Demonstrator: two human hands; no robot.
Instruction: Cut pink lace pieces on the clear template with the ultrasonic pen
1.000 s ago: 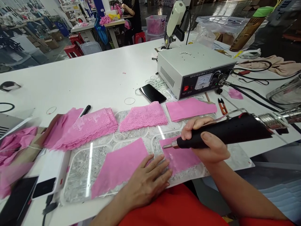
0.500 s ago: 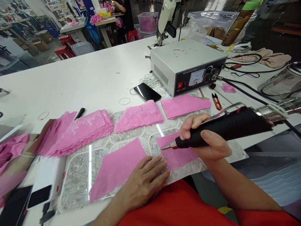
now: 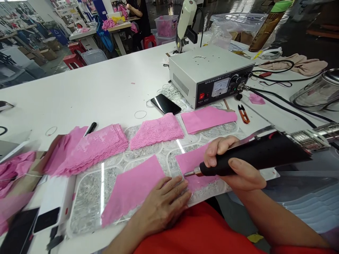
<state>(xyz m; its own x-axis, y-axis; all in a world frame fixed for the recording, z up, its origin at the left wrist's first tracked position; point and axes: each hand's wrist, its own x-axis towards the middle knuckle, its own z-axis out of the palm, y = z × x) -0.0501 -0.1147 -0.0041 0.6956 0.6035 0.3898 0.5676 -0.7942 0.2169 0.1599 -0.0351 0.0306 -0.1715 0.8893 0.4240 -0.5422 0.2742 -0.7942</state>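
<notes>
While our right hand (image 3: 245, 176) wraps the black-handled tool (image 3: 254, 155), its tip meets the pink panel (image 3: 192, 158) by the tabletop's (image 3: 106, 81) near edge. Our left hand (image 3: 164, 201) lies spread, pinching nothing. Panel looks light, limp, slide-prone: best pressed at its margins. Tool seems stiff, heavier; grasp mid-handle.

The single view is being taken from head height close above the long white surface (image 3: 106, 84), being aimed forward and down; both bare forearms are being seen from behind, and the cluttered workshop floor is being included farther off.
</notes>
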